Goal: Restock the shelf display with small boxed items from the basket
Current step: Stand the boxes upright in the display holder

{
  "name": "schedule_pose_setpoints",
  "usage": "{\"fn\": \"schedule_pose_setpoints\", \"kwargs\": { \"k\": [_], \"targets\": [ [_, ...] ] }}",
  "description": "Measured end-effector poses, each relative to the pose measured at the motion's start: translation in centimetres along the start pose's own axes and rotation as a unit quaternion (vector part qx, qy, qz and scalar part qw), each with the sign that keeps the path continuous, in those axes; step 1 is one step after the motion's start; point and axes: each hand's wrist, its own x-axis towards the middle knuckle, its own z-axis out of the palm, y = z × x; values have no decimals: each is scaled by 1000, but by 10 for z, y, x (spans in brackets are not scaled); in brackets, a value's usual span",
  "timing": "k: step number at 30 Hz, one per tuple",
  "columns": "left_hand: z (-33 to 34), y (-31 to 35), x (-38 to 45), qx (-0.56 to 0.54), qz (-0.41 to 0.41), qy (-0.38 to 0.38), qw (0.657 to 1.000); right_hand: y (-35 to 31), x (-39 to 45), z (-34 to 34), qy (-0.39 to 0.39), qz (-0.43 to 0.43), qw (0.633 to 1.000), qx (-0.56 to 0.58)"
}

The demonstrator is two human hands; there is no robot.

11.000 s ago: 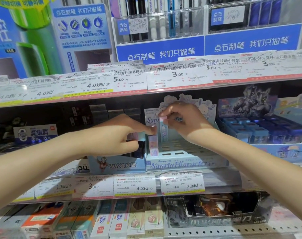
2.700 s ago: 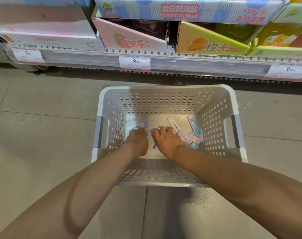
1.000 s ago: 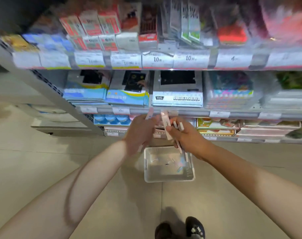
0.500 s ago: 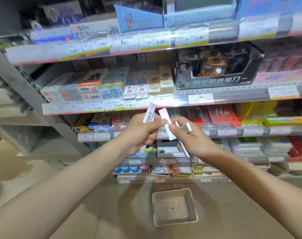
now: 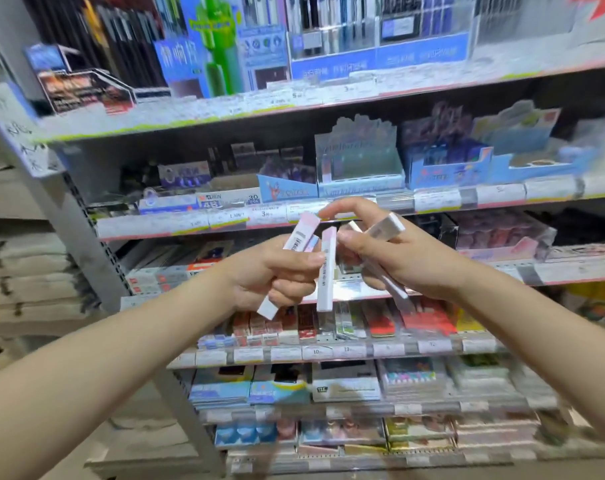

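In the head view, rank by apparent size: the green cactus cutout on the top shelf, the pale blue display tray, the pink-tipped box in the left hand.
1. Green cactus cutout
2. Pale blue display tray, close to the cutout, so unsure
3. Pink-tipped box, smallest despite being nearest

The slim boxes (image 5: 327, 271) look like smooth, slightly glossy card; the shelf upright (image 5: 86, 237) is matt grey-painted metal; price labels (image 5: 270, 213) paper.

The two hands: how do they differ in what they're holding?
The left hand grips a slim box tilted up to the right; the right hand pinches another box nearly upright. The right also holds more boxes. Both hover below the pale blue display tray.
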Motion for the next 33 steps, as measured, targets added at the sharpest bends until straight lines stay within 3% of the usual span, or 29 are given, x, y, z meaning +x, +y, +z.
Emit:
{"fn": "schedule_pose_setpoints", "kwargs": {
  "k": [7, 10, 14, 17, 19, 21, 24, 27, 30, 33],
  "targets": [
    [-1, 15, 10, 16, 5, -55, 998, -4, 7, -6, 0, -47, 999, -15],
    [-10, 19, 25, 4, -2, -40, 999, 2, 16, -18, 6, -43, 999, -30],
    [-21, 25, 56, 37, 10, 87, 995, 12, 33, -52, 7, -34, 998, -43],
    [-28, 33, 79, 159, 8, 197, 967, 22, 47, -95, 37, -1, 997, -65],
    [-40, 39, 94, 310, 31, 273, 910, 31, 59, -130, 70, 18, 988, -138],
    [-57, 47, 108, 511, 56, 316, 798, 38, 73, -158, 95, 20, 973, -211],
    [-78, 61, 127, 689, 90, 307, 650, 49, 99, -187, 123, -7, 956, -266],
    [-90, 73, 139, 791, 57, 307, 527, 58, 126, -202, 150, -58, 939, -304],
    [-102, 80, 147, 834, 48, 307, 457, 68, 151, -210, 148, -86, 914, -369],
    [-115, 91, 153, 847, -10, 309, 432, 77, 174, -210, 120, -97, 899, -411]
  ]
}}
